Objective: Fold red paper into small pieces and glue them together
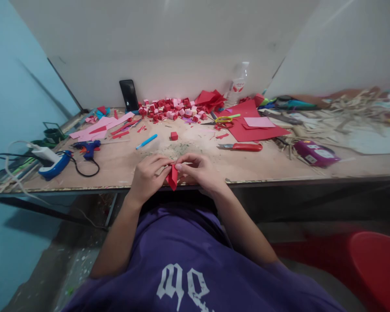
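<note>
The left hand (148, 174) and right hand (201, 171) pinched the red paper (172, 178) at the near edge of the surface (115, 167). Squeezing too hard could have crumpled it; a loose pinch could have dropped it.

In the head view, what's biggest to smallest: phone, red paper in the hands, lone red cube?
1. Black phone
2. Red paper, partly covered
3. Lone red cube

The paper's nearer, so real sizes are unsure.
</note>
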The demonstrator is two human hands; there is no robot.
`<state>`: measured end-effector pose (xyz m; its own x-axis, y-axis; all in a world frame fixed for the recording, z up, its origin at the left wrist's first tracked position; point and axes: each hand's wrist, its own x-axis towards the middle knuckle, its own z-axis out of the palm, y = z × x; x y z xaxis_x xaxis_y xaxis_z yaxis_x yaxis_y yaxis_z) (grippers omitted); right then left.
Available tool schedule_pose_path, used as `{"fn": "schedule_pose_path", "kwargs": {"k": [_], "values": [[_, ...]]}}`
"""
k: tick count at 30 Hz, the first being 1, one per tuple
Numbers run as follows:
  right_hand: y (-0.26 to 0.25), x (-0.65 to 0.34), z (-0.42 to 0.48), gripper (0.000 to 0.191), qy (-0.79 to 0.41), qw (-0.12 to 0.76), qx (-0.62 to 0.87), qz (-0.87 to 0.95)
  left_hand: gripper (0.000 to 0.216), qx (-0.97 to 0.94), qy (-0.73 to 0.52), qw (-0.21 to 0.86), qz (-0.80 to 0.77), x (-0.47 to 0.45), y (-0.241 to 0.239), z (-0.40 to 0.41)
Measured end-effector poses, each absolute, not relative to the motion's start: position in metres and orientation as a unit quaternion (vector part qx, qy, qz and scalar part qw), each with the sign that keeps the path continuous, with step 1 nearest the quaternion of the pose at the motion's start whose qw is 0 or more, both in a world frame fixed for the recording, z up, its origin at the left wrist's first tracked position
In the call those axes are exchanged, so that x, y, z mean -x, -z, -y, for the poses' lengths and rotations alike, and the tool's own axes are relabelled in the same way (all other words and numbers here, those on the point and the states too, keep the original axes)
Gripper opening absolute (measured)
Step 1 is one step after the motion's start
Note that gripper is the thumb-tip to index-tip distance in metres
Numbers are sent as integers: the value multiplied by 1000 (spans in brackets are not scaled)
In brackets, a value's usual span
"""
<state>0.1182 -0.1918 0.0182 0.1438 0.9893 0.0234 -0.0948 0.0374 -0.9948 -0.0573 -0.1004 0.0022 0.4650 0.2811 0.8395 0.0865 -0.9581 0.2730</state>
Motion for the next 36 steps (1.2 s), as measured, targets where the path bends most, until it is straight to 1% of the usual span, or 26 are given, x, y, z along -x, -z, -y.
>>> {"fn": "schedule_pose_path", "kwargs": {"k": [2, 5, 11, 17, 21, 25, 31, 36], "values": [[-18, -118, 192, 34, -481, 566, 498, 447, 9, -852, -504, 102, -103, 57, -3, 101], [-18, -118, 193, 32, -478, 566, 494, 455, 8, -854, -491, 140, -101, 57, -5, 101], [-19, -118, 193, 32, -473, 557, 489, 476, 11, -847, -475, 194, -140, 62, -7, 101], [-20, -113, 194, 30, -453, 557, 494, 490, 12, -768, -454, 390, -229, 66, -4, 99], [-21, -111, 196, 28, -436, 546, 491, 521, 10, -729, -472, 441, -225, 65, -8, 97], [-21, -112, 195, 29, -398, 545, 500, 543, 12, -737, -438, 457, -235, 61, -13, 96], [-17, -113, 192, 29, -372, 569, 500, 536, 17, -783, -413, 373, -279, 57, -15, 101], [-20, -113, 193, 26, -381, 599, 470, 524, 23, -806, -370, 378, -265, 57, -14, 103]]}}
